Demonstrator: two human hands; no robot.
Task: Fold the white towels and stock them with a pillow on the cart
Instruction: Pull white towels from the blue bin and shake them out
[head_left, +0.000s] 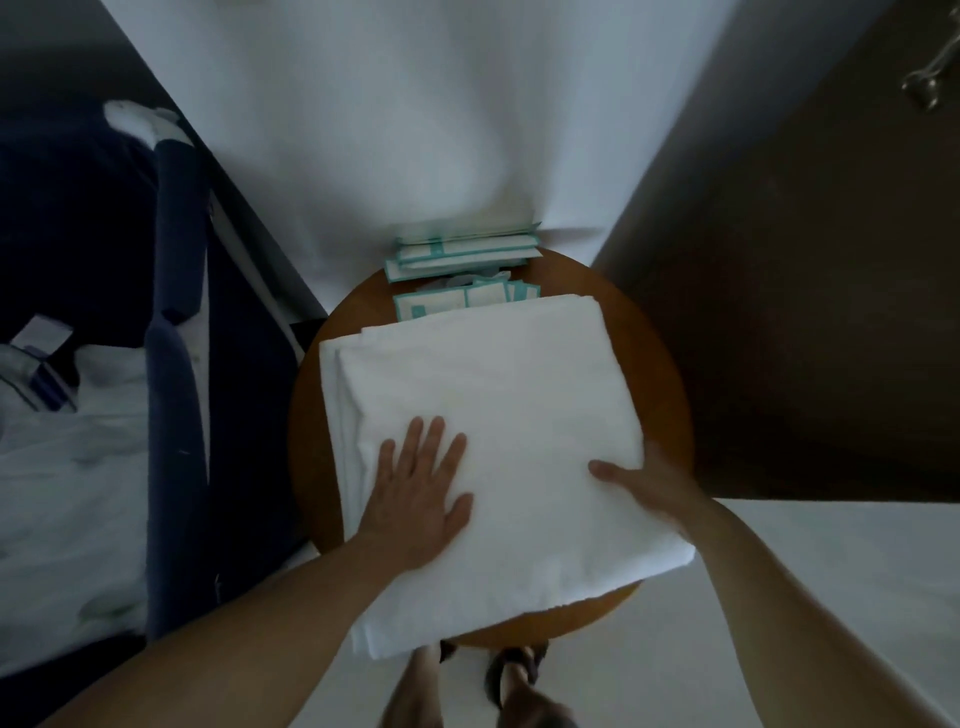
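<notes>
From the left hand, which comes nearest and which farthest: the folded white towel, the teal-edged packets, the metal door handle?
1. Folded white towel: directly under the flat left hand.
2. Teal-edged white packets: beyond the towel, at the round wooden table's far side.
3. Metal door handle: top right, on the dark door.

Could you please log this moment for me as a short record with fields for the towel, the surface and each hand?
towel: white towel, folded flat, its near edge overhanging the table
surface: round wooden table
left hand: flat on the towel, fingers straight
right hand: grips the towel's right edge, thumb on top
behind towel: teal-edged packets stacked at the table's far side
cart: dark blue, to the left
</notes>
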